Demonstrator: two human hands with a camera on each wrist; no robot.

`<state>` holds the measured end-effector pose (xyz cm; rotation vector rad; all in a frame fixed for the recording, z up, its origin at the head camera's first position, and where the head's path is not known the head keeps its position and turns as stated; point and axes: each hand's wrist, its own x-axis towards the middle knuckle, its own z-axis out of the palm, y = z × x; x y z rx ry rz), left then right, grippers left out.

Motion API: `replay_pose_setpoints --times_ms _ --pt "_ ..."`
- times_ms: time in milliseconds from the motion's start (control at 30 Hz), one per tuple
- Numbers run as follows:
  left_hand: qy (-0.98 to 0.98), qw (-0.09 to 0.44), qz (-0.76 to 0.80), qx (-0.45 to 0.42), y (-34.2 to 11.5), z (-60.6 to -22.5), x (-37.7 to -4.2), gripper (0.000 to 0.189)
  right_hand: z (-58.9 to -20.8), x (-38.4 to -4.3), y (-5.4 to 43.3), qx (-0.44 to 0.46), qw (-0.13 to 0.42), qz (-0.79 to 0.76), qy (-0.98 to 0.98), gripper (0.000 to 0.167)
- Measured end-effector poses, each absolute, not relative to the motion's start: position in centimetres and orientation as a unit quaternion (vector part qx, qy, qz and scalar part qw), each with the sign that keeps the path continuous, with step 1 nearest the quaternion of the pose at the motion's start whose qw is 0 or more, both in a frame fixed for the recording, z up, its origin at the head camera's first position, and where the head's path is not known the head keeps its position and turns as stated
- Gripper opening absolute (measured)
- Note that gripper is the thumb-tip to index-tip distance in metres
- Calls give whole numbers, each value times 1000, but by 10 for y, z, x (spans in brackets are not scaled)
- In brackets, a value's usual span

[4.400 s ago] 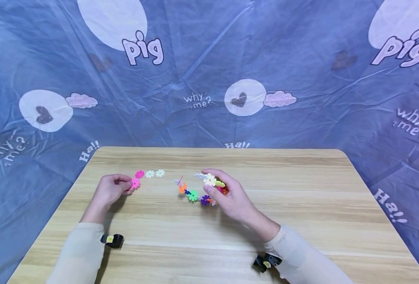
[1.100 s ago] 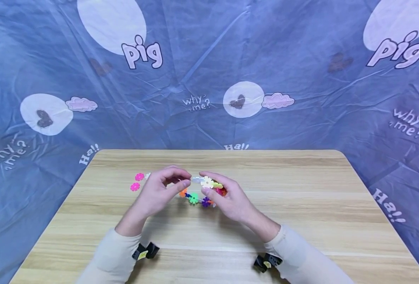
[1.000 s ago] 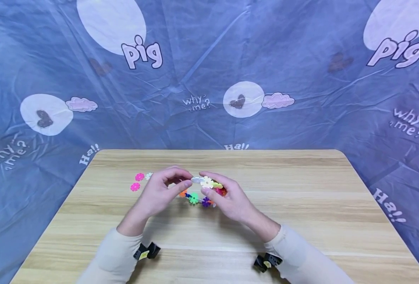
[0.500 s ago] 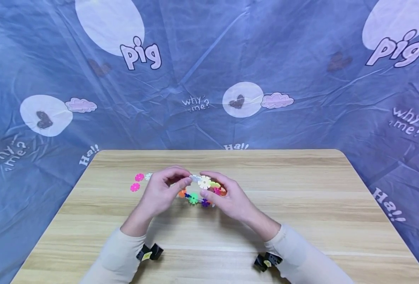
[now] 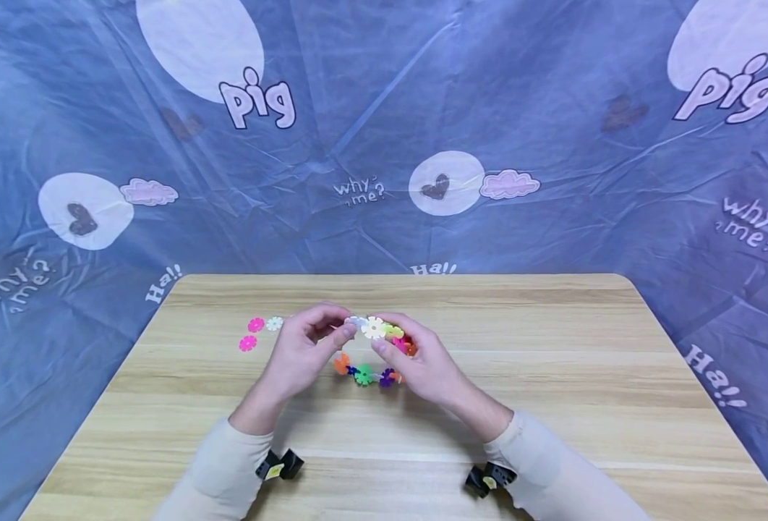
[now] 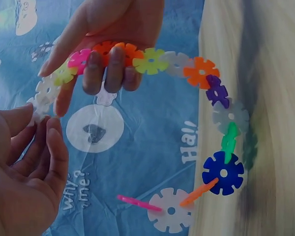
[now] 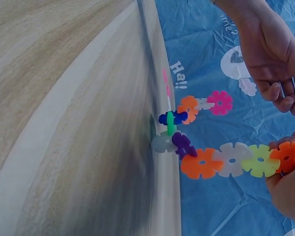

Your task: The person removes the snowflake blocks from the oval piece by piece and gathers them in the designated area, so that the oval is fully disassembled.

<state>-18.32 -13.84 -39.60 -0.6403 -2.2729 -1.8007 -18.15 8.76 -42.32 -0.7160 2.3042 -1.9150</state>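
Lying loose, far left: two pink flowers (image 5: 248, 344) and one white flower (image 5: 274, 323), flat on the table (image 5: 521, 412), just left of the left hand (image 5: 302, 352).
Backdrop: blue printed sheet (image 5: 332, 239), wrinkled, behind the table.
Wrist cameras: two, black; left camera (image 5: 280, 464) on the left sleeve (image 5: 211, 470), right camera (image 5: 490, 479) on the right sleeve (image 5: 553, 463).
In the way: left hand partly blocks the left side of the flower chain (image 6: 178, 64) in the head view; right hand (image 5: 426, 358) covers part of its orange stretch.
Chain count, left wrist view: white 1, yellow 2, pink 2, purple 1, green 1, blue 1. Clear 3, plus whatever is at the left fingertips. Orange 2 in the open; under the fingers, can't tell.
Left hand: narrow pinch on the chain's clear end.
Chain: between the hands, curving below them to a free pink end. Low side touching the table or not, can't tell.
Right hand: fingers curled round the chain's orange part, thumb by its white piece.
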Motion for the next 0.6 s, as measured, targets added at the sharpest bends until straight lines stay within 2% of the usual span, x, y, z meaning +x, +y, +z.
replay_pose_setpoints --times_ms 400,600 --pt "-737 118 -632 -210 -128 -402 -182 11 -420 -180 85 -226 22 -627 745 44" --pt "-727 157 -631 -221 -124 -405 -182 6 -418 -179 84 -225 12 -628 744 41"
